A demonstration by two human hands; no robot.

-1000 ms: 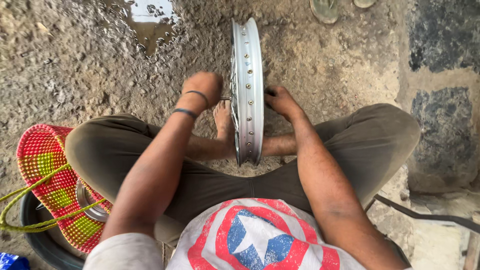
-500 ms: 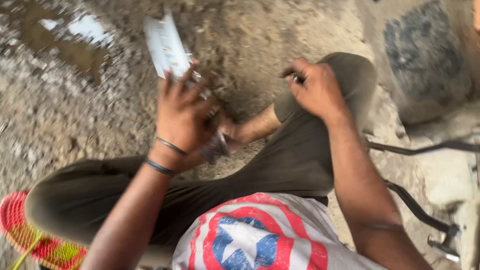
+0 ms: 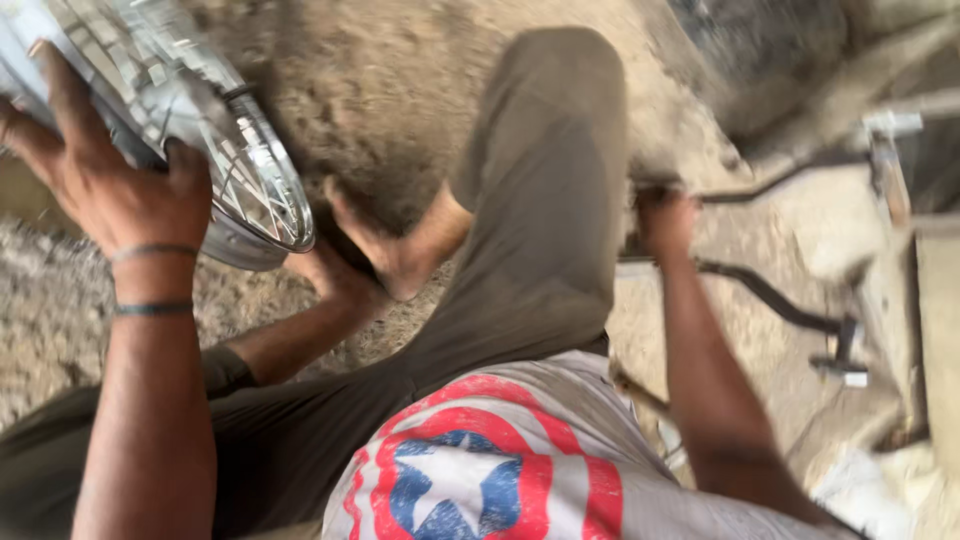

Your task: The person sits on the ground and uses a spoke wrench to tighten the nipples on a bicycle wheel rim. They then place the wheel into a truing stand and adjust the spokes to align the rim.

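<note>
Bare, gritty dirt ground [image 3: 380,90], brown and uneven, in flat daylight. Paler concrete slab [image 3: 800,230] at right. Dark stone block [image 3: 760,50] upper right, blurred. Coarser gravel at left.

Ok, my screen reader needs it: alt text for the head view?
Seated on dirt ground, a person lifts a spoked metal wheel rim in the left hand, while the right hand grips a dark metal bar lying beside their knee.
</note>
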